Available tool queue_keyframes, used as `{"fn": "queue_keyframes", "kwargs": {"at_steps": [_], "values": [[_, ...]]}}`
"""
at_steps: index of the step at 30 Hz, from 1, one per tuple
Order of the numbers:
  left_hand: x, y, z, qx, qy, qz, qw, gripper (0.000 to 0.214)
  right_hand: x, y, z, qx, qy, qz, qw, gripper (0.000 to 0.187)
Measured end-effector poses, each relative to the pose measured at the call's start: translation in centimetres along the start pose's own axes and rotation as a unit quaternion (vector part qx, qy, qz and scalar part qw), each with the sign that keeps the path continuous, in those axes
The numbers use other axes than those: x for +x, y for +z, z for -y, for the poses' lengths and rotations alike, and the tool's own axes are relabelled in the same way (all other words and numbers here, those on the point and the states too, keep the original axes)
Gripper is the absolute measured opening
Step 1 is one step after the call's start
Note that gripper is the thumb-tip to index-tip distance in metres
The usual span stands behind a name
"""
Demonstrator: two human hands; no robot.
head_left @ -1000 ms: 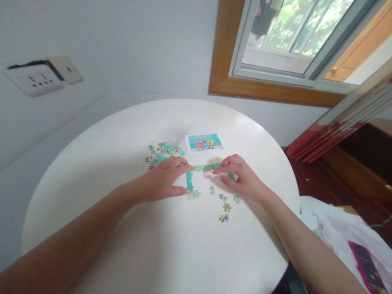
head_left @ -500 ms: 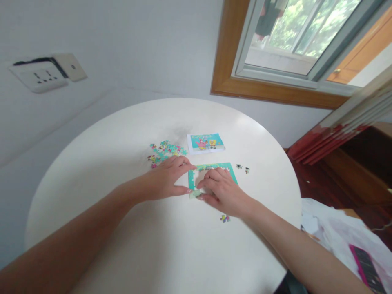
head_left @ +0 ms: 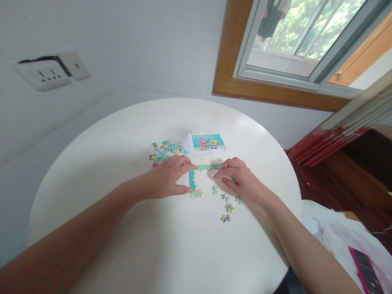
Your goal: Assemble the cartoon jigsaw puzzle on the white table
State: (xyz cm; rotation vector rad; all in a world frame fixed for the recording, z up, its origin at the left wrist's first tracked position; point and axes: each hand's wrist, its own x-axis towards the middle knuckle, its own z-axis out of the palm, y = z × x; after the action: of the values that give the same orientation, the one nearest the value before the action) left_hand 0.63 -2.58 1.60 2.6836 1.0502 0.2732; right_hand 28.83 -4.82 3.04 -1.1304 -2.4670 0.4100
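Since half a second ago, the right hand [head_left: 240, 177] has moved up and to the right, from the lower edge of the part-built puzzle [head_left: 192, 179] to its upper right side, and the left hand [head_left: 173, 175] has stayed put.

The right hand's fingers are curled and its thumb is near the index finger; I cannot tell whether a piece is pinched there. It covers much of the puzzle's right side. The left hand has its thumb and fingers apart, with fingertips by the upper left corner and the thumb by the lower left.

The puzzle lies flat on the table [head_left: 171, 253], between the hands, a border around a bare middle. Loose pieces [head_left: 229, 208] lie below and to the left of the right hand, one of them well inside the lower gap. Beyond the left hand is a pile of pieces [head_left: 165, 150], and just beside it a picture card [head_left: 206, 143] with two cartoon figures.

Farther out are a wall socket [head_left: 45, 76], a window [head_left: 288, 49], a red and pale curtain [head_left: 333, 130] and a pink-edged phone [head_left: 366, 269].
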Motion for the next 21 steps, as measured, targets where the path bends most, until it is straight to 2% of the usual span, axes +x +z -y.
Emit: {"fn": "queue_keyframes", "kwargs": {"at_steps": [6, 13, 21], "values": [[0.0, 0.1, 0.0, -0.008, 0.0, -0.005, 1.0, 0.052, 0.3, 1.5, 1.4, 0.002, -0.042, 0.028, 0.999, 0.019], [-0.1, -0.1, -0.2, -0.018, -0.003, -0.002, 1.0, 0.051, 0.3, 3.4, 3.5, -0.025, -0.015, 0.036, 0.999, 0.026], [-0.1, 0.0, -0.1, -0.008, 0.001, -0.004, 1.0, 0.05, 0.4, 4.0, 4.0, 0.004, 0.027, 0.043, 0.999, 0.017]]}}
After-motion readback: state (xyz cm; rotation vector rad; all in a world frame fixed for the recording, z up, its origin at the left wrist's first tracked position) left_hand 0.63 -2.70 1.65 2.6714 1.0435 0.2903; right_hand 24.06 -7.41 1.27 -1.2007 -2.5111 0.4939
